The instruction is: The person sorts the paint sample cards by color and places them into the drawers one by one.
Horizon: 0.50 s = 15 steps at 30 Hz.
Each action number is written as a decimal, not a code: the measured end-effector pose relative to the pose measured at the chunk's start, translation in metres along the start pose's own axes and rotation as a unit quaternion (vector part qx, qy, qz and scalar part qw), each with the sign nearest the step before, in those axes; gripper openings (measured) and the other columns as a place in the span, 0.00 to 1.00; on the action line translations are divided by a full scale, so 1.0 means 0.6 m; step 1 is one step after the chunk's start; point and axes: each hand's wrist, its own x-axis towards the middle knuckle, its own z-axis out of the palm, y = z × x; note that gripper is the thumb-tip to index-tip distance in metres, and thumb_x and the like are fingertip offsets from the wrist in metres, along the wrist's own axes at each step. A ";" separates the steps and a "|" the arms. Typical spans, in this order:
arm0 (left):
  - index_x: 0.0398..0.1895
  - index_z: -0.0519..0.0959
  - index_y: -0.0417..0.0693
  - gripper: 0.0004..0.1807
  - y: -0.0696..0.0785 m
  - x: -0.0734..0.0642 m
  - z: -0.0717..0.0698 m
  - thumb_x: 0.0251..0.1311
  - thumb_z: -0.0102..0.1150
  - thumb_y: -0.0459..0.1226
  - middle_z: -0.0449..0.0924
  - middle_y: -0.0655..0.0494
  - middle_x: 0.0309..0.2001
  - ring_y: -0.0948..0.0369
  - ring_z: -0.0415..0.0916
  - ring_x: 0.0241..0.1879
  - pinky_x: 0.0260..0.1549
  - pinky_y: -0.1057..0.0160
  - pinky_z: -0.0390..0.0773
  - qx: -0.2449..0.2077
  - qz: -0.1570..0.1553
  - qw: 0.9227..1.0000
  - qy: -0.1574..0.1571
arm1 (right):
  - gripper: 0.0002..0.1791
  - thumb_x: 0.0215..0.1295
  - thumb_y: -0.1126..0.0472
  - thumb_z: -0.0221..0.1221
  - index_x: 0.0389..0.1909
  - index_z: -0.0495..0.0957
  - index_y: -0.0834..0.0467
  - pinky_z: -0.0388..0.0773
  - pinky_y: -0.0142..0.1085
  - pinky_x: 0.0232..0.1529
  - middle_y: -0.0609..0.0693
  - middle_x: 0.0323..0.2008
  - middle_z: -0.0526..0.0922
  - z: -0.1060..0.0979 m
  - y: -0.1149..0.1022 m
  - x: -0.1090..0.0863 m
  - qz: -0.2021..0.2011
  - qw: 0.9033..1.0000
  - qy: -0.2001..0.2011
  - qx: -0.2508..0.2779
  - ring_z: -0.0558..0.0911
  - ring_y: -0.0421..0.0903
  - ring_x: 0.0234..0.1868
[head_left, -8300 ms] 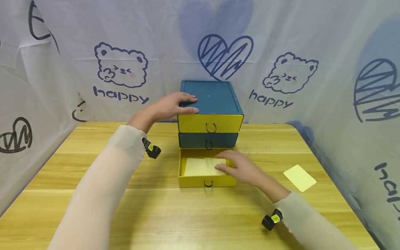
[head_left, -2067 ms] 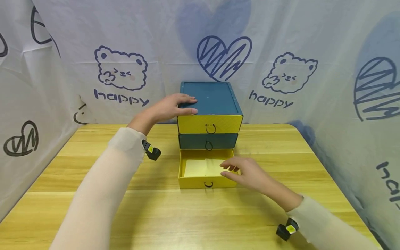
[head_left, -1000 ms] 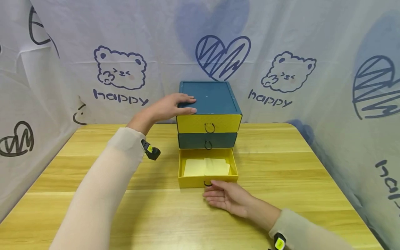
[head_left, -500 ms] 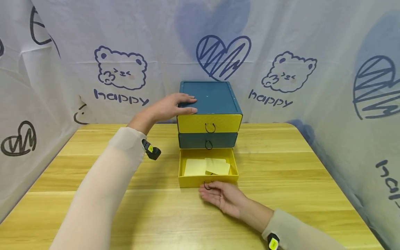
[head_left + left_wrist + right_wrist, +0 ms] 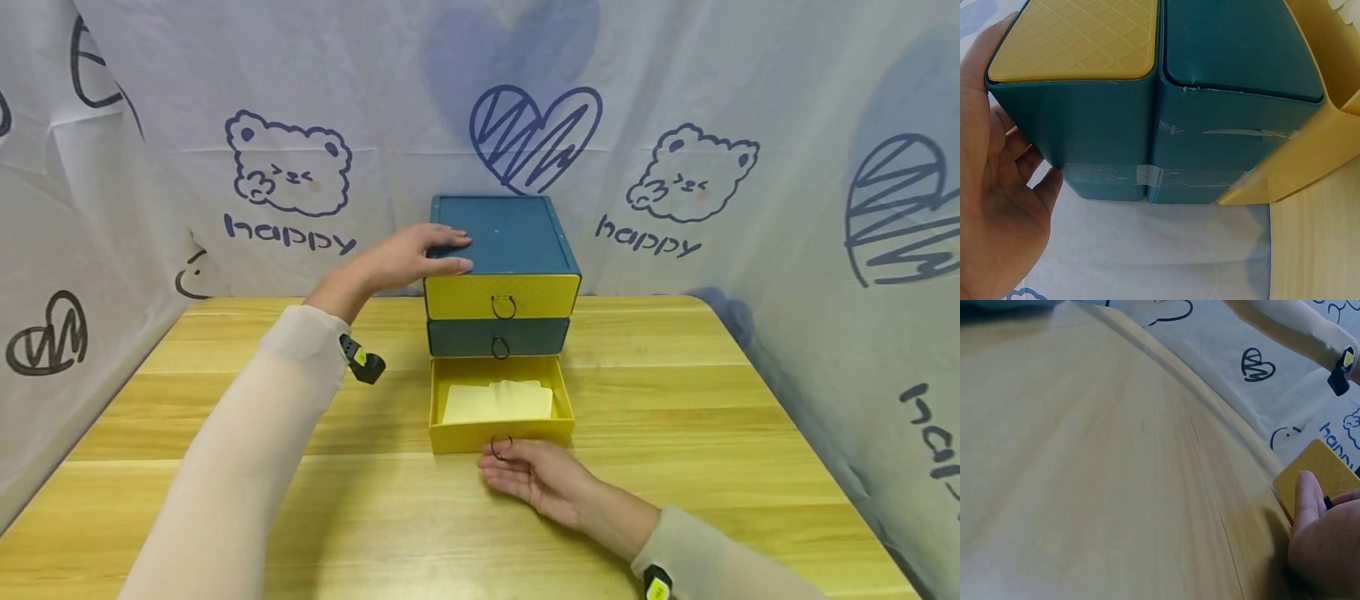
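A small cabinet with a blue top (image 5: 510, 233) stands at the table's far side. Its lowest yellow drawer (image 5: 457, 437) is pulled out, with pale yellow cards (image 5: 480, 404) lying inside. My left hand (image 5: 412, 257) rests on the cabinet's top left edge, its fingers spread over the top; in the left wrist view, that hand (image 5: 997, 219) lies against the cabinet's side. At the drawer's front, my right hand (image 5: 543, 482) holds the black loop handle (image 5: 492, 448) between thumb and fingers, palm partly up. The right wrist view shows the thumb near the drawer's yellow front (image 5: 1322, 465).
Above the open drawer are a closed blue drawer (image 5: 457, 337) and a closed yellow drawer (image 5: 457, 297), each with a black loop. Clear tape (image 5: 1191, 178) runs across the cabinet's side. The wooden table (image 5: 420, 533) is bordered by a printed white cloth (image 5: 405, 108).
My right hand has moved from over the drawer down to its front loop. The pale yellow card at the table's right, seen 8.3 s ago, is gone from there. My left hand has stayed put.
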 end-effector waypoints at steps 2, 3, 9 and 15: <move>0.73 0.64 0.59 0.36 0.000 0.000 0.000 0.66 0.52 0.60 0.52 0.58 0.76 0.54 0.44 0.75 0.71 0.46 0.48 0.000 0.000 1.000 0.000 | 0.22 0.74 0.67 0.47 0.63 0.64 0.77 0.74 0.42 0.58 0.63 0.47 0.81 -0.001 -0.002 0.005 -0.003 1.000 -0.002 -0.009 0.82 0.51 0.50; 0.74 0.64 0.59 0.36 0.000 0.000 0.000 0.66 0.52 0.61 0.52 0.58 0.76 0.54 0.44 0.75 0.71 0.46 0.48 0.001 -0.001 1.000 0.000 | 0.22 0.74 0.67 0.47 0.63 0.64 0.77 0.74 0.42 0.58 0.63 0.47 0.81 -0.002 -0.004 0.008 -0.004 1.000 -0.002 -0.012 0.82 0.52 0.50; 0.74 0.64 0.60 0.36 0.000 -0.001 0.000 0.65 0.52 0.61 0.52 0.58 0.76 0.54 0.44 0.75 0.71 0.46 0.48 0.005 -0.001 1.000 0.002 | 0.22 0.73 0.67 0.47 0.63 0.64 0.76 0.74 0.43 0.58 0.63 0.49 0.81 -0.004 -0.015 0.029 -0.010 1.000 0.006 -0.014 0.81 0.53 0.53; 0.73 0.64 0.61 0.36 -0.002 -0.003 0.001 0.64 0.51 0.63 0.53 0.60 0.75 0.55 0.45 0.75 0.70 0.47 0.50 0.007 -0.001 1.000 0.005 | 0.22 0.73 0.66 0.49 0.62 0.66 0.75 0.74 0.43 0.59 0.63 0.51 0.80 -0.004 -0.025 0.053 -0.013 1.000 0.011 -0.012 0.80 0.53 0.54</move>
